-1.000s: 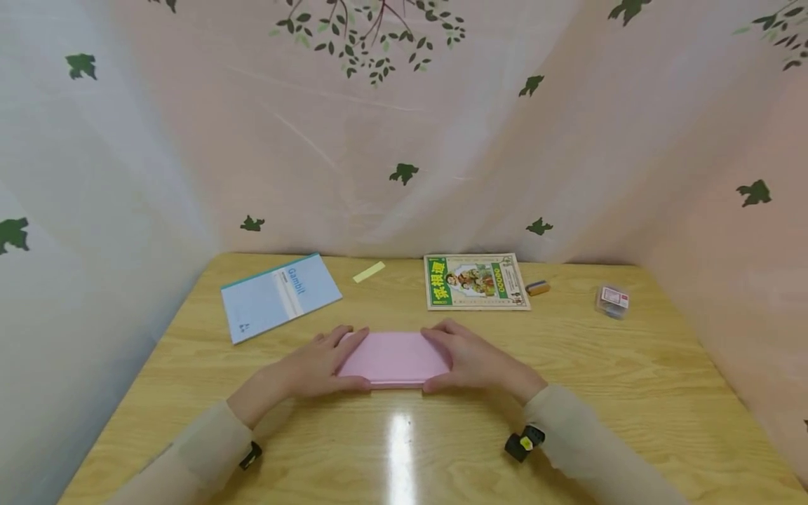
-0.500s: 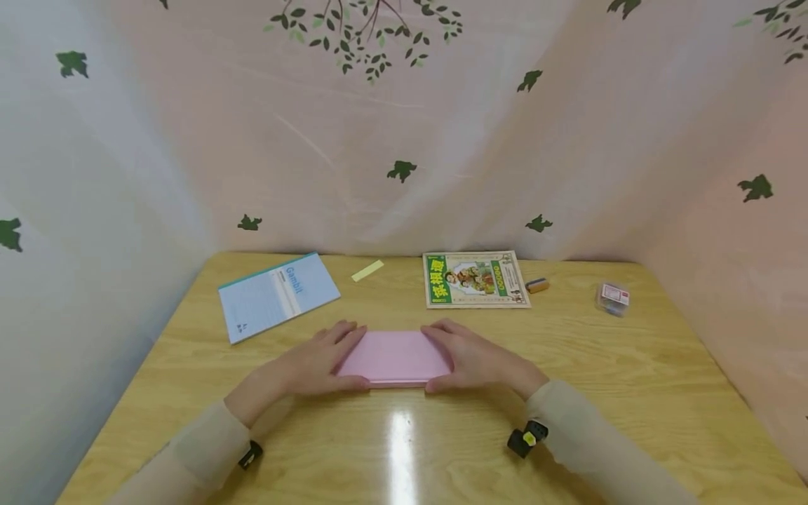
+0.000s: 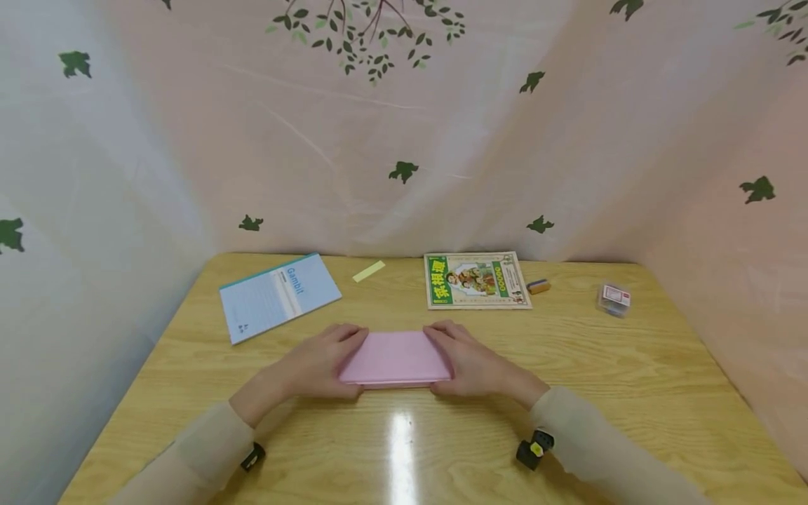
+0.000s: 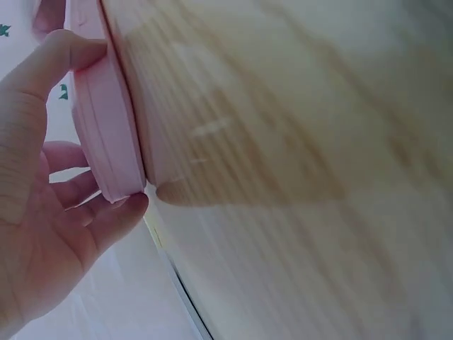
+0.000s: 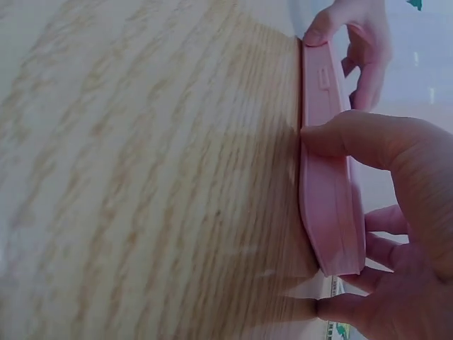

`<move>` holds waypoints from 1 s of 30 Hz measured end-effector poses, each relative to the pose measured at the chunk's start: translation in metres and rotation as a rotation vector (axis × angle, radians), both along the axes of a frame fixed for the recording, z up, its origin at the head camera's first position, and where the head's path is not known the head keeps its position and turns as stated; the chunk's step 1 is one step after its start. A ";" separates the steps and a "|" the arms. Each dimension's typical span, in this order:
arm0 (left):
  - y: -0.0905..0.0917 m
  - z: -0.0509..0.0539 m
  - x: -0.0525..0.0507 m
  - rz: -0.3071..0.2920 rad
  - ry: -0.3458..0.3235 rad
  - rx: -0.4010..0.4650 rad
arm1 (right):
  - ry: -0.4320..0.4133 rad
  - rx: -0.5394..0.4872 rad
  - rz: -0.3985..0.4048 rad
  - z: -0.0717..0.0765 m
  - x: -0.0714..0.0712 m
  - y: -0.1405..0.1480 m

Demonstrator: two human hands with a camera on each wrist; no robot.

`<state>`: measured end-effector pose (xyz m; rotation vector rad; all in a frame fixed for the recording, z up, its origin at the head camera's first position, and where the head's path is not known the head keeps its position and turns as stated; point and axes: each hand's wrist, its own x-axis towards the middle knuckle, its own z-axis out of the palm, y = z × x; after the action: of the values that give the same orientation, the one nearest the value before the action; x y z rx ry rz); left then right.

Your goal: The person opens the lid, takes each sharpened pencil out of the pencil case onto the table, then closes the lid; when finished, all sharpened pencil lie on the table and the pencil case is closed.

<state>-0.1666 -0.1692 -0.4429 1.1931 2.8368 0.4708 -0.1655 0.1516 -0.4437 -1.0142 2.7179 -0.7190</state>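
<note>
A pink flat case [image 3: 396,358] with rounded corners lies on the wooden table, between my two hands. My left hand [image 3: 322,361] grips its left end, thumb on the near side and fingers at the far side. On the opposite end, my right hand [image 3: 470,361] grips it the same way. In the left wrist view, the thumb of the left hand [image 4: 42,205] presses the pink side wall [image 4: 106,127]. A small raised rectangle shows on the case's near side [image 5: 324,78] in the right wrist view, with the right hand's thumb [image 5: 354,134] just below it.
Behind the case, a blue notebook [image 3: 280,298] lies at the left, with a yellow strip [image 3: 369,271] beside it. A colourful illustrated booklet [image 3: 477,280] lies at the back, near a small orange-and-blue block [image 3: 539,287]. Farther right sits a small clear box [image 3: 613,300]. Patterned cloth [image 3: 404,126] encloses the table.
Both thumbs have shifted slightly outward and lower along the near side of the case. The case itself stays in place, and the other things have not moved.
</note>
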 end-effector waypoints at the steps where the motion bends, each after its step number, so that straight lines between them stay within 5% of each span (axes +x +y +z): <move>1: 0.001 0.000 0.000 0.002 0.012 -0.003 | 0.007 0.007 -0.006 0.000 0.000 -0.001; 8: 0.005 0.002 0.000 -0.003 0.090 -0.028 | 0.084 0.097 -0.025 0.005 0.001 -0.005; 13: 0.007 0.006 0.002 0.018 0.088 -0.047 | 0.145 0.127 0.005 0.007 0.000 -0.006; 30: 0.010 0.005 0.006 0.048 0.054 -0.041 | 0.113 0.161 0.083 0.018 -0.006 -0.002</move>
<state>-0.1602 -0.1596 -0.4375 1.1505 2.9108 0.3856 -0.1715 0.1495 -0.4257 -1.1526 2.7546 -0.4330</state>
